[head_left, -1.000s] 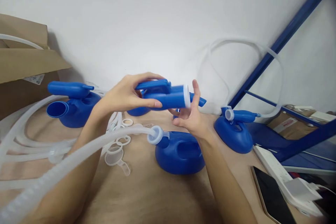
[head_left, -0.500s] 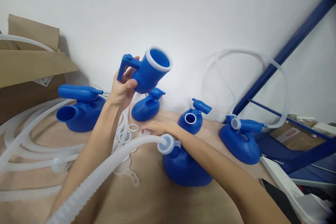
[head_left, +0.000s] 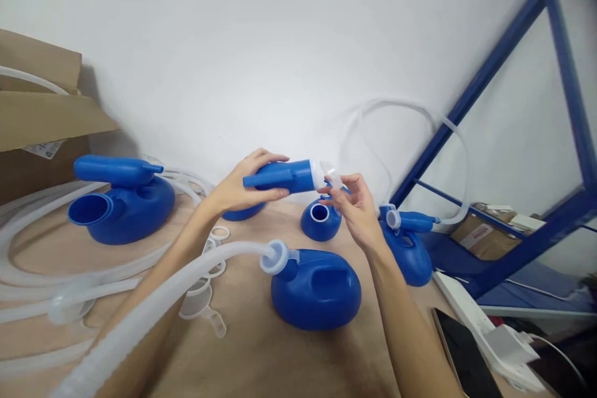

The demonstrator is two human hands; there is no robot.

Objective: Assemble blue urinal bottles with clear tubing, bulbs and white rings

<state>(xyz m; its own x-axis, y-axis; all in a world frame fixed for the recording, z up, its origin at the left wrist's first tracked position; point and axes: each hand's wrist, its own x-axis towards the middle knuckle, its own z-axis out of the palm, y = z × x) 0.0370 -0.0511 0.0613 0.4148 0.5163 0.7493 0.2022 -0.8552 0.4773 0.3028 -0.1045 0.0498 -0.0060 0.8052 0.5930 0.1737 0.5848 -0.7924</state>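
Observation:
My left hand (head_left: 240,181) is wrapped round a blue cup-like funnel with a handle (head_left: 293,177), held sideways above the table. A white ring (head_left: 316,174) sits round its mouth, which faces right. Between its fingertips, my right hand (head_left: 355,204) pinches a small translucent plastic piece (head_left: 331,172) right at that mouth; whether it is fitted on, I cannot tell. Below both hands stands a blue urinal bottle (head_left: 338,311), its neck capped with a white lid (head_left: 274,257) from which a ribbed tube (head_left: 186,277) runs to the lower left.
Another blue bottle (head_left: 135,214) stands left among coiled clear tubing (head_left: 37,273). White rings and translucent caps (head_left: 198,301) lie left of centre. More bottles stand behind (head_left: 321,230) and at right (head_left: 413,261). A cardboard box (head_left: 51,118), a phone (head_left: 466,348) and a blue frame (head_left: 485,68) flank the table.
My right hand has lifted off the table with a translucent piece and met the funnel. My left hand has lowered the funnel and turned its mouth to the right. The view has shifted slightly right.

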